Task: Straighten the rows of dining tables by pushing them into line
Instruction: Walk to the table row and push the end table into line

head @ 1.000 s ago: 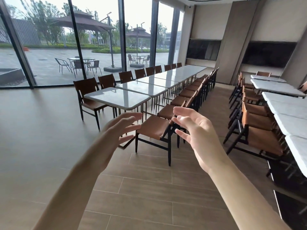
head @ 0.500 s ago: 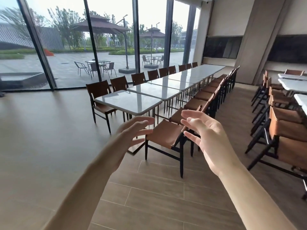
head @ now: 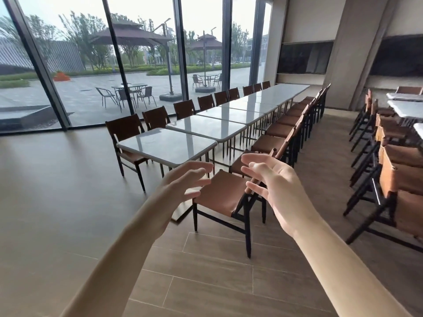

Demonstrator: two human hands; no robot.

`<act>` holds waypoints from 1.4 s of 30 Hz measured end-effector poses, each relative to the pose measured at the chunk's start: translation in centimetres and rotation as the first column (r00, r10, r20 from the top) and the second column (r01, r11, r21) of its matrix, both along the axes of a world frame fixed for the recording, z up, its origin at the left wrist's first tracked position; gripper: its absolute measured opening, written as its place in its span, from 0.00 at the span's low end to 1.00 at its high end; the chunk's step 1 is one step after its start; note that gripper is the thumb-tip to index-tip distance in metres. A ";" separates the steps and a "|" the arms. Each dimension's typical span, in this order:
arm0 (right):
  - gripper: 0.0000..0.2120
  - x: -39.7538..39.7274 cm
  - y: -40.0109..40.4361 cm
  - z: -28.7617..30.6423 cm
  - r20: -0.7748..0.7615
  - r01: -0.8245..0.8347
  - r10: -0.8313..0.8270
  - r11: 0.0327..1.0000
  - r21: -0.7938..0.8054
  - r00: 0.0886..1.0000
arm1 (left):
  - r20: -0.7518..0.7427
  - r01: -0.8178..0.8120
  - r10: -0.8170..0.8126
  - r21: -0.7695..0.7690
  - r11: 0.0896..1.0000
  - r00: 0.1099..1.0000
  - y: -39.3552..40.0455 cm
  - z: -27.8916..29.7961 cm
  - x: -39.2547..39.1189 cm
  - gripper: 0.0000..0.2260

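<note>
Both hands, left (head: pixel 180 188) and right (head: pixel 272 186), hover with fingers spread, holding nothing. The nearest counter (head: pixel 167 145) lies just beyond them, untouched.

White-topped dining tables (head: pixel 224 120), one long row (glossy), nearest offset

floor (head: pixel 57 202): brown tile | windows (head: pixel 146 53): full-height, daylight | chairs (head: pixel 219 197): brown | walls (head: pixel 306 17): beige

My left hand (head: pixel 180 186) and right hand (head: pixel 272 186) hang in open air, fingers spread, touching nothing. Between them and the nearest table (head: pixel 167 145) stands a brown chair (head: pixel 222 193), blocking the table's right corner. The table's near edge on the left faces bare floor (head: pixel 57 191), free to reach.
</note>
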State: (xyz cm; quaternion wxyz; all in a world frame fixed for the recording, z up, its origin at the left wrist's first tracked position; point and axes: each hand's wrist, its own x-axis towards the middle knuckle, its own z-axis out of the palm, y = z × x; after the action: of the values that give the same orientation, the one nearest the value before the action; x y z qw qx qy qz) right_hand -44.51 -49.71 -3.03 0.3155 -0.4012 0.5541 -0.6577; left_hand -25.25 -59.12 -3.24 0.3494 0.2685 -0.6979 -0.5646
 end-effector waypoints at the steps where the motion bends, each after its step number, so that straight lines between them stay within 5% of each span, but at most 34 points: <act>1: 0.10 -0.3 -0.9 -0.3 0.000 -0.010 0.010 1.000 0.008 1.000 | -0.007 -0.010 0.010 0.000 1.000 1.000 -0.8 0.0 -0.3 0.17; 13: 0.09 -0.7 -14.9 -2.1 -0.012 -0.066 0.067 0.995 0.072 0.998 | 0.022 -0.089 0.088 0.029 0.996 0.996 -13.3 -2.2 -0.2 0.18; 27: 0.10 4.7 -39.1 -1.4 0.037 -0.141 0.139 0.988 0.070 0.990 | 0.035 -0.136 0.135 0.011 0.991 0.990 -37.5 -1.0 5.1 0.18; 42: 0.10 2.4 -54.9 -3.0 0.149 -0.126 0.115 0.990 0.069 0.982 | 0.232 -0.114 0.127 -0.067 0.991 0.964 -52.8 -3.4 3.7 0.13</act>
State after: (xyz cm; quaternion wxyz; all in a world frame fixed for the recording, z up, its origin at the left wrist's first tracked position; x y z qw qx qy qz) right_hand -42.12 -104.64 -6.03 0.4095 -0.3725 0.5298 -0.6426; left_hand -21.51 -111.89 -6.68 0.3045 0.3664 -0.7315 -0.4877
